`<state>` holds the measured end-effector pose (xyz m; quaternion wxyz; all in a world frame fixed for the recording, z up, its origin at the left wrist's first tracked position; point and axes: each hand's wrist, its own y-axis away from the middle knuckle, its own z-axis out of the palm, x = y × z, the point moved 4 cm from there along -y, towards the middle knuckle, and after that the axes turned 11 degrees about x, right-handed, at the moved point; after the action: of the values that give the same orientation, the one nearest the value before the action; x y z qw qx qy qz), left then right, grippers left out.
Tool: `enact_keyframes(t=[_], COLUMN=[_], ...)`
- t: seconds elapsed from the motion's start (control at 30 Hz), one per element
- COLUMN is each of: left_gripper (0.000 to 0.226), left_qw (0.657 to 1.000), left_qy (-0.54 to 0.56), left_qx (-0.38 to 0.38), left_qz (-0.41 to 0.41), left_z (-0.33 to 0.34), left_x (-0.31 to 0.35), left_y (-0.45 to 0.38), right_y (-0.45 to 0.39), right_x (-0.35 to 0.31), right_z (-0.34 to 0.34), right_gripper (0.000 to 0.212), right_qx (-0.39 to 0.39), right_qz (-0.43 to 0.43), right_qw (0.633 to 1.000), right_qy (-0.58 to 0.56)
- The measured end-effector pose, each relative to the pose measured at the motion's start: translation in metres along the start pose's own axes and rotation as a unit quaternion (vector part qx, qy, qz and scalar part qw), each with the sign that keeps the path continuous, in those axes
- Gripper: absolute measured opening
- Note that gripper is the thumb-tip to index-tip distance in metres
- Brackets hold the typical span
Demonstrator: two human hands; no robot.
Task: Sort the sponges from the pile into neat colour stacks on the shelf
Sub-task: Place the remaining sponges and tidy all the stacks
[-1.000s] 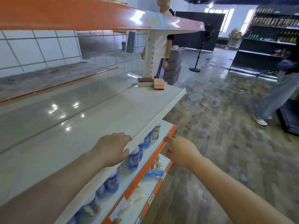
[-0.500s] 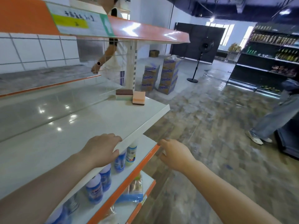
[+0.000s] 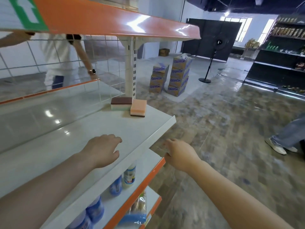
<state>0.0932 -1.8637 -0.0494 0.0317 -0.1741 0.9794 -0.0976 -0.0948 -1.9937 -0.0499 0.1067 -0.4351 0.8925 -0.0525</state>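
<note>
**At the shelf edge: both hands empty**

Over the white shelf (image 3: 99, 129) I see my left hand (image 3: 102, 150), fingers loosely spread, near its front lip; my right hand (image 3: 179, 156) hangs relaxed off-edge. Brown-topped sponge (image 3: 121, 103) and orange sponge (image 3: 138, 107) touch at the far corner, long axes crosswise.

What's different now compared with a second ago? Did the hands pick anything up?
Nothing was picked up. The view has come closer to the two sponges at the shelf's far end. The left hand slid forward from the shelf's front edge onto its top; the right hand stayed empty beside the edge. The sponges have not moved.
</note>
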Motion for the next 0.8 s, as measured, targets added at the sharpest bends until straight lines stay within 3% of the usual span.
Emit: enact_keyframes(t=[0.07,0.2,0.5,0.8], left_gripper=[0.046,0.046,0.04,0.036], left_qw=[1.0,1.0,0.998,0.996], left_qy=[-0.006,-0.017,-0.046,-0.034], left_qx=[0.003,0.006,0.03,0.033], left_qz=[-0.003,-0.011,-0.037,-0.078], left_z=[0.002,0.007,0.019,0.035], left_x=[-0.006,-0.019,-0.052,-0.075], left_y=[-0.022,-0.065,-0.137,-0.169], right_y=[-0.023,-0.071,-0.158,-0.226], right_x=[0.008,0.021,0.036,0.038], right_z=[0.003,0.007,0.014,0.028], right_gripper=[0.024,0.046,0.046,0.062], right_qx=[0.003,0.008,0.04,0.011], right_qz=[-0.001,-0.002,-0.035,-0.099], right_qw=[1.0,1.0,0.998,0.995], right_qy=[-0.002,-0.002,-0.015,-0.017])
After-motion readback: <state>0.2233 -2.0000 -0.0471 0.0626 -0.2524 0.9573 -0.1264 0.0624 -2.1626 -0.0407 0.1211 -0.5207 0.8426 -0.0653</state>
